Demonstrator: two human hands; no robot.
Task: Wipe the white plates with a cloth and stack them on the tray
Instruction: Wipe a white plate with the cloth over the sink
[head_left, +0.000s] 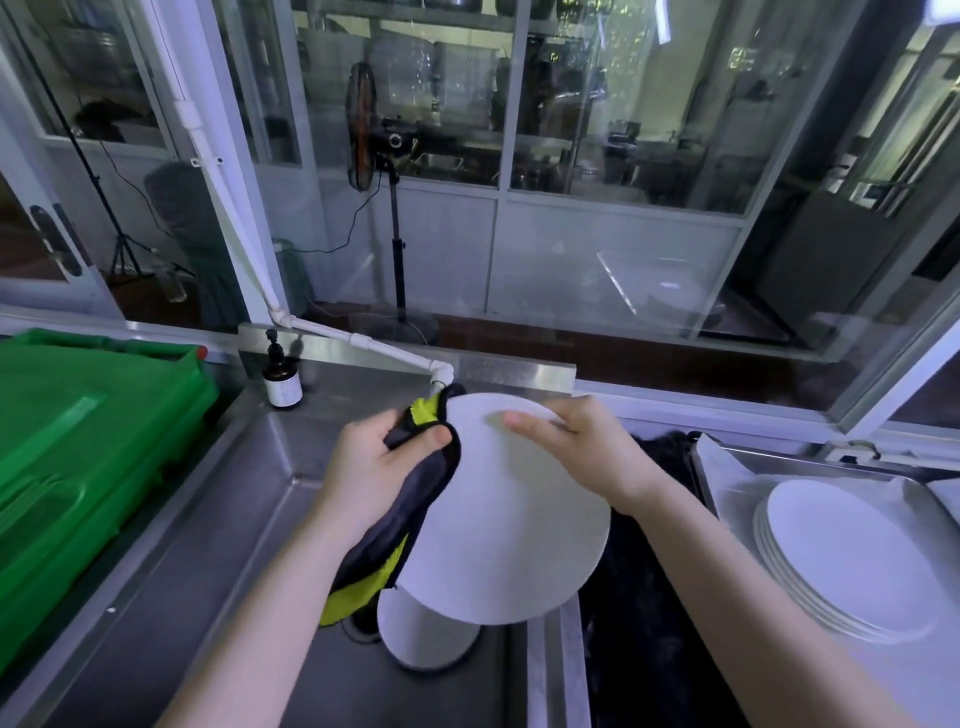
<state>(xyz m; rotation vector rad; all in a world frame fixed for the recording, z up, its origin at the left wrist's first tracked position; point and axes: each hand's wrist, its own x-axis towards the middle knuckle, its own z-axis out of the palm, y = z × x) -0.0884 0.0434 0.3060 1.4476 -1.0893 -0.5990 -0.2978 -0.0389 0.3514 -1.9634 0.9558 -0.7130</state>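
Both hands share one white plate (498, 514), held tilted above the steel sink (218, 519). Left hand (374, 467) has its grip clamped on a black and yellow-green cloth (400, 525), thumb on top, pressing the cloth against the plate's left edge. Right hand (576, 447) grips the far rim, fingers spread flat over the plate's face and closed on the edge. Cloth hangs down past the plate's lower left edge, its yellow-green tail loose over the sink.

Directly under the held plate, a second white plate (426, 639) lies in the sink basin, mostly hidden, only its near part showing. To the right, past a narrow steel divider (566, 665) and a dark gap, a metal tray (737, 499) holds a stack of white plates (852, 561); the stack sits toward the tray's near side, with bare tray surface behind it. Space between the held plate's right edge and the tray rim is open, crossed only by the right forearm.

On the left a green plastic crate (78, 457) stands against the sink's left rim, well apart from the hands. A brown pump bottle (280, 379) stands on the worktop at the sink's back corner, and a white pipe (363, 343) ends just behind the plate's top edge
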